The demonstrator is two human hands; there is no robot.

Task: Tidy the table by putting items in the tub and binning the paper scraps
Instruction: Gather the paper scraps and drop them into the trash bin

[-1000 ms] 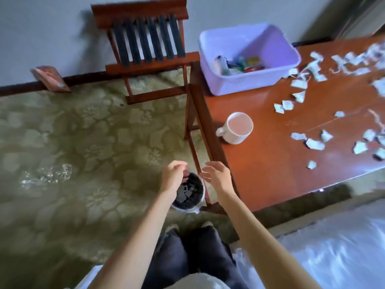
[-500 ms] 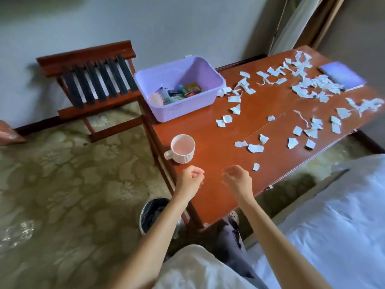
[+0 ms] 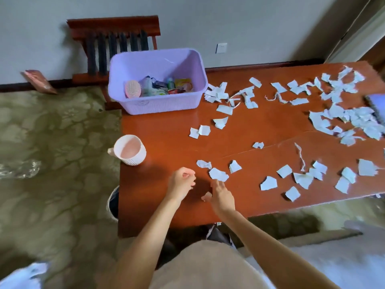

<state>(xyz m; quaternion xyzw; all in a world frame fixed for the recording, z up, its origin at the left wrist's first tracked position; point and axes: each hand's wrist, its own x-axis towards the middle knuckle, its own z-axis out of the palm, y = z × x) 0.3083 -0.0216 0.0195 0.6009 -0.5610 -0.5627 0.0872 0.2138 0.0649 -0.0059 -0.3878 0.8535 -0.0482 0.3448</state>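
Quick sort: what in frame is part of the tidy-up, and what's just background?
Job: paper scraps strewn over the table; lilac tub; mug; bin on the floor by the table's near corner.

Lying about: wooden chair; packet leaning on the wall; wall socket; patterned carpet.

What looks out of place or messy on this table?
Torn paper scraps lie scattered over most of the table, thickest toward the far right. The mug stands close to the left edge, outside the tub.
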